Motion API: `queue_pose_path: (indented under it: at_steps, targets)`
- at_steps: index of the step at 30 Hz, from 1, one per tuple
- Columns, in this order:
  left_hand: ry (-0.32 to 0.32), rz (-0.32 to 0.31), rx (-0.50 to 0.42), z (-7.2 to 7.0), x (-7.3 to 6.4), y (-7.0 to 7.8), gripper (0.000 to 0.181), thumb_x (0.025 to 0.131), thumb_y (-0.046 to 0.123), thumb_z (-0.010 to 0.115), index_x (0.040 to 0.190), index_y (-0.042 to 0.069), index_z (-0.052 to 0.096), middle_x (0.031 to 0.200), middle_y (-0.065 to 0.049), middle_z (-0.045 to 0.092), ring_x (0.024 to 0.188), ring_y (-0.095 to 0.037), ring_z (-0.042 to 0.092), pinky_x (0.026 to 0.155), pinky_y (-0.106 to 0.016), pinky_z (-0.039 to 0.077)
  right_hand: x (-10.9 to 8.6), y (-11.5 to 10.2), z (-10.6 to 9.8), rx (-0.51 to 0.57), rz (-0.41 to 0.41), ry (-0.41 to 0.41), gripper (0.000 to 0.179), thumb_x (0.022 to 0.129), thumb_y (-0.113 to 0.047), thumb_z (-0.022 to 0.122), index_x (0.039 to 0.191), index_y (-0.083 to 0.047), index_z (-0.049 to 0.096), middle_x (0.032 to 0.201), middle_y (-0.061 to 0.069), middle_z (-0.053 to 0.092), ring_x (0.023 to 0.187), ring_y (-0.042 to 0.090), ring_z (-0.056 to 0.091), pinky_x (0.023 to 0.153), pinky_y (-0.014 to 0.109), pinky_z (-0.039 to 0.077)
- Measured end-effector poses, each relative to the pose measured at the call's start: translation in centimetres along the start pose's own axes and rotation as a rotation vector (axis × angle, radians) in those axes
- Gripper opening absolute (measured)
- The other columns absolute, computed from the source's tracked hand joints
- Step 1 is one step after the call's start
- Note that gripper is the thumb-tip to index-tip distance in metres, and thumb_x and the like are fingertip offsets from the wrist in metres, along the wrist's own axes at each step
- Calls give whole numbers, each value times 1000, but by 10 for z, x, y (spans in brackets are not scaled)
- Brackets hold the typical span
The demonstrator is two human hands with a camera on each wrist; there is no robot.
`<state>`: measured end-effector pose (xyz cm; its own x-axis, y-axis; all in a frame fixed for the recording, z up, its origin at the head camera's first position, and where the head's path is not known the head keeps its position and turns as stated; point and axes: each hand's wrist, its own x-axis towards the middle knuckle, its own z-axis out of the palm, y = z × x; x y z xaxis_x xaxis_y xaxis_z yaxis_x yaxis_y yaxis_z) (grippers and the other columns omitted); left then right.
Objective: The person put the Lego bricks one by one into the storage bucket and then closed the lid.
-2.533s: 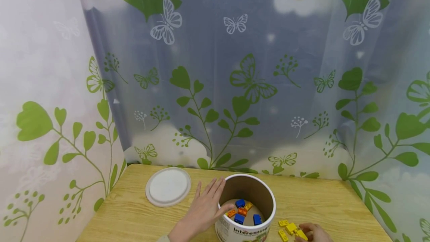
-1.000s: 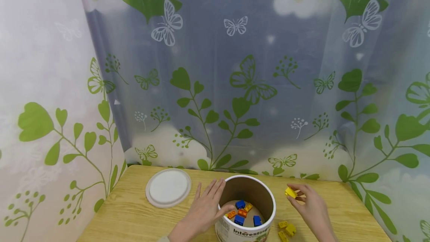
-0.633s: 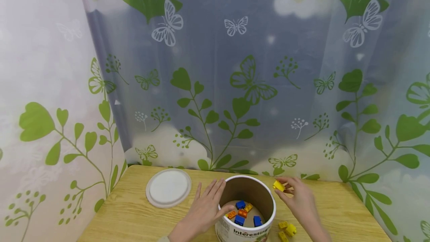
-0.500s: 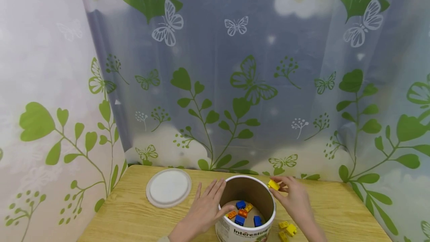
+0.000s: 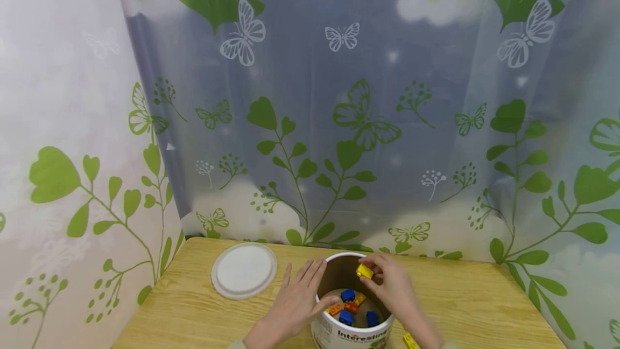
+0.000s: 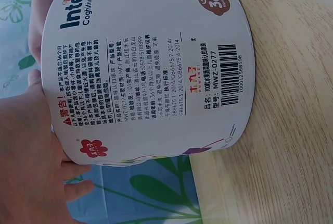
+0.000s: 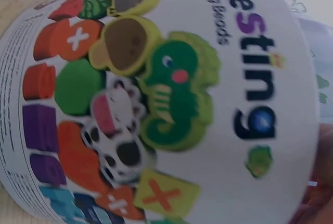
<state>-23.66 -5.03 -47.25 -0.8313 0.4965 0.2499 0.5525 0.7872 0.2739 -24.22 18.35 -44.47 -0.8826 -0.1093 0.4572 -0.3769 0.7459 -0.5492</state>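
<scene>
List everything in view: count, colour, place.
Wood-grain table: one, tan, foreground.
Leaf-patterned backdrop: one, blue-grey, white, green, behind table.
Round flat lid: one, white, table's left.
Printed cylindrical bucket: one, white, right of lid.
Blue studded bricks: three visible, blue, in bucket.
Orange studded bricks: at least three, orange to amber, in bucket.
Pinched studded brick: one, yellow, over bucket.
Loose studded brick: at least one, yellow, right of bucket.
Left hand: one, against bucket rim.
Right hand: one, over bucket.
</scene>
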Motion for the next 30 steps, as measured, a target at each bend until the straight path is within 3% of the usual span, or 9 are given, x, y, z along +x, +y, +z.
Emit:
queue_pose_path:
  at_steps: [9,15,17,22,30]
  targets:
    - [-6,-5,-4,0,0,0,78,103,61,42,160,9,30,164,-8,33,150,-28,31,119,-66,18,0,2,13,-19,-7,-44,34,74,6,86,100,-12,73,95,-1,66,85,18,68,71,26,60]
    - [-11,-7,-8,1,1,-1,80,102,64,38,160,9,29,164,-8,32,151,-28,31,119,-66,18,-2,5,15,-22,-40,1,35,76,5,85,103,-15,73,100,0,69,87,23,71,73,32,61]
    - [-14,-9,-6,1,1,-1,82,102,67,34,161,10,29,164,-7,32,151,-28,31,119,-65,18,-2,6,14,-28,-55,32,33,78,3,84,103,-16,73,100,0,69,88,22,71,73,34,61]
    - [-2,-7,-11,1,1,0,79,102,62,41,160,9,30,164,-8,33,150,-29,32,119,-66,18,-2,8,7,-19,-45,87,27,81,-2,83,103,-17,75,101,-2,73,89,19,73,75,37,60]
    - [19,0,-8,1,0,0,79,102,62,41,159,8,31,163,-9,35,150,-30,33,118,-66,19,-4,14,-11,84,24,107,21,89,-4,78,108,-11,76,102,2,74,90,22,70,75,32,61]
